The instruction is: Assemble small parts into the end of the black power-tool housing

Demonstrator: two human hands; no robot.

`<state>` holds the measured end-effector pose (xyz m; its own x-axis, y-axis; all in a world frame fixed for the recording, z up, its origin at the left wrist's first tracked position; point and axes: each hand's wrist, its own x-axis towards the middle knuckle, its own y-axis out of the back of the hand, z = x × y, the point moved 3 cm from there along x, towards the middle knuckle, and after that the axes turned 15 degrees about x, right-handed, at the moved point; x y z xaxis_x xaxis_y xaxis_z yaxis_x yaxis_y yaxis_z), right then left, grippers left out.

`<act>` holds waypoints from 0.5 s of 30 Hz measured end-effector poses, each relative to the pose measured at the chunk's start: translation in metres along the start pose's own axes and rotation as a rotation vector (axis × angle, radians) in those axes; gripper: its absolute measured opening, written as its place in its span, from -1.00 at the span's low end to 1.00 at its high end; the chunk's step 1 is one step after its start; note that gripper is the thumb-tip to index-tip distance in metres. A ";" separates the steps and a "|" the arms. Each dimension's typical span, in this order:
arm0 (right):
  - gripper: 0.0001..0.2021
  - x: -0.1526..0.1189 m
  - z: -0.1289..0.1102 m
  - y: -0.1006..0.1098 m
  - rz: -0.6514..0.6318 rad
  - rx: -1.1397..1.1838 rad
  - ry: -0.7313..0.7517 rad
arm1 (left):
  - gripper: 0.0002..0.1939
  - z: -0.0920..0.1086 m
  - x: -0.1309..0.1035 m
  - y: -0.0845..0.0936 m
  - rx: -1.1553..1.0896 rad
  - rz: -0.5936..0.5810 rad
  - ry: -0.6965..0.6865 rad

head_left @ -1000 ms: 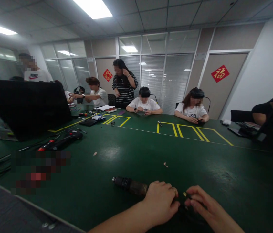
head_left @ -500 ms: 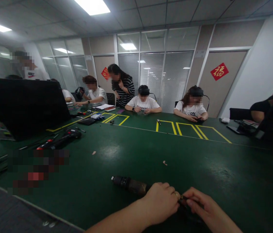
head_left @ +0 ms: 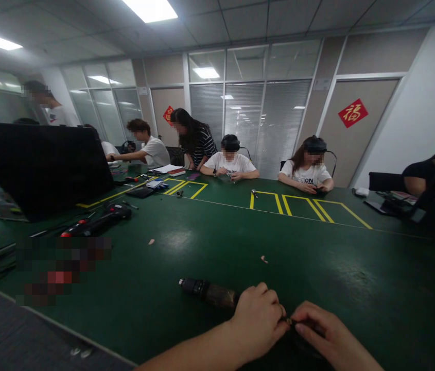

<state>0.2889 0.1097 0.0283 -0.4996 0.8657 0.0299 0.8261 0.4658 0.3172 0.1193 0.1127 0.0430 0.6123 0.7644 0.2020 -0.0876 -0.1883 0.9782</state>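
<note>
The left hand (head_left: 259,320) partly hides the tool (head_left: 217,296); scraps (head_left: 151,241) lie beyond.

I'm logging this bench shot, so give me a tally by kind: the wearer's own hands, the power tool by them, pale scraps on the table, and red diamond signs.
Hands: 2, left hand and right hand
Power tool: 1
Pale scraps: 2, flat scrap and curled scrap
Red diamond signs: 2, full sign and partly hidden sign
Total: 7
</note>
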 end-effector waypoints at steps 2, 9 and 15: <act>-0.76 0.001 0.002 -0.001 0.010 -0.056 0.013 | -0.79 -0.001 0.000 0.003 0.003 -0.001 -0.020; -0.82 0.004 0.005 -0.007 0.056 -0.126 0.020 | -0.84 -0.005 -0.002 0.013 0.013 -0.018 -0.118; -0.82 0.009 0.009 -0.009 0.060 -0.065 -0.015 | -0.85 -0.004 -0.004 0.011 -0.056 -0.007 -0.103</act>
<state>0.2792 0.1145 0.0170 -0.4454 0.8946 0.0363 0.8355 0.4007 0.3759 0.1127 0.1097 0.0535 0.6905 0.6974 0.1920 -0.1250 -0.1464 0.9813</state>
